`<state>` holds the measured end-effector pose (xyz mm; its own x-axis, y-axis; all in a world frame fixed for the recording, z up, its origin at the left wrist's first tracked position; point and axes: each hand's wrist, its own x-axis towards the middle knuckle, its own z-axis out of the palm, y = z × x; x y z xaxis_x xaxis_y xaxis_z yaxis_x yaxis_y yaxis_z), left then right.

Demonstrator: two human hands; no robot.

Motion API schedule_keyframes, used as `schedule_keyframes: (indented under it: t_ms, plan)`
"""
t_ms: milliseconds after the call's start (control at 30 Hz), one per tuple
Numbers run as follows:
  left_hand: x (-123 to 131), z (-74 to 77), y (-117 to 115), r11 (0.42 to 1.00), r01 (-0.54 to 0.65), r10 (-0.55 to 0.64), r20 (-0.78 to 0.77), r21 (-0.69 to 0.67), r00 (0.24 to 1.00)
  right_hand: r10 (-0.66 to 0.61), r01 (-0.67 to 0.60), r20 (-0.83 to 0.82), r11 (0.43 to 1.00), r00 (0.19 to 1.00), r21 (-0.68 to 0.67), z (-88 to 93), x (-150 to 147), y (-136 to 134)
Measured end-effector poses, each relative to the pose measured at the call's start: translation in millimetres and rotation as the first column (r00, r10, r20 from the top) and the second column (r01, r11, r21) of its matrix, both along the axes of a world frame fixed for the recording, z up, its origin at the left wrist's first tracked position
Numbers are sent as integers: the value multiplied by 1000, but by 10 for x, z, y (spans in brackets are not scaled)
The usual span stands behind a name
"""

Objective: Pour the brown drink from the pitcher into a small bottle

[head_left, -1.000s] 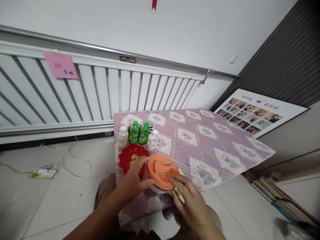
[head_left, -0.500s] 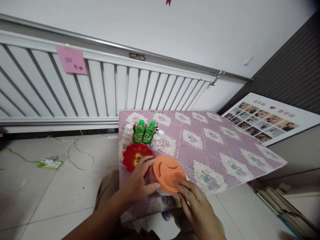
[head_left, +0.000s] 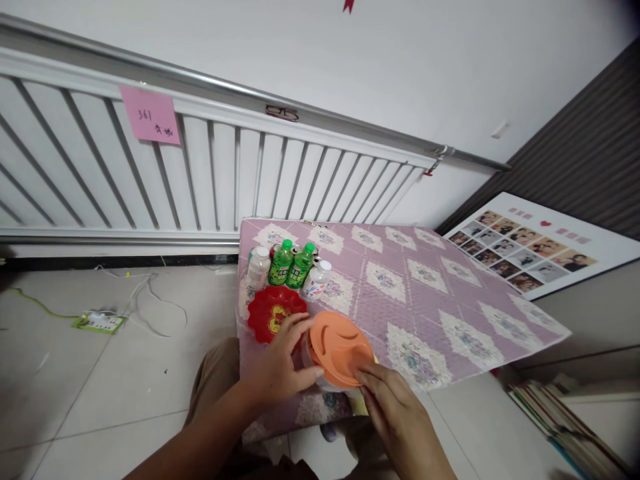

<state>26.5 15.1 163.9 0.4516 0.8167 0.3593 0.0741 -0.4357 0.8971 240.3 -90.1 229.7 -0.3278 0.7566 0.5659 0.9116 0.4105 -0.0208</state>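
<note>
A clear plastic container (head_left: 309, 357) with an orange lid (head_left: 340, 343) stands at the near edge of the table. My left hand (head_left: 283, 363) is curved around its left side, with fingers and thumb against the wall and rim. My right hand (head_left: 395, 403) pinches the right edge of the lid between thumb and fingers. The lid lies over the container's top; whether it sits loose or tight I cannot tell. Just beyond my left fingers is a red scalloped plate (head_left: 260, 317) with a yellow print. Something yellow (head_left: 358, 403) shows partly beneath my right hand.
Behind the plate stand two green drink bottles (head_left: 300, 267) between two white bottles (head_left: 259, 268), with cans partly hidden behind them. A purple patterned cloth (head_left: 345, 293) covers the table. A radiator (head_left: 250, 173) runs along the wall; a photo board (head_left: 530, 243) leans at right.
The view has shifted slightly. Both hands keep their places on the container and lid, and the lid's right edge may be tipped a little; little else differs.
</note>
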Motion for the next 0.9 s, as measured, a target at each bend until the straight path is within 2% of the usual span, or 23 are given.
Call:
schedule_keyframes:
  t_ms: [167, 400, 667, 900]
  plan:
    - [-2, 69, -33, 999, 19, -19, 20, -45, 1000, 19, -17, 58, 1000, 998, -24, 85, -36, 9]
    - [88, 181, -123, 989, -85, 89, 29, -123, 996, 83, -70, 93, 988, 992, -136, 166, 20, 17]
    - [45, 170, -111, 989, -47, 51, 25, -143, 998, 136, -120, 59, 967, 989, -223, 134, 74, 90]
    - [58, 95, -138, 984, -30, 39, 47, -175, 998, 125, -140, -70, 937, 990, -319, 270, 106, 164]
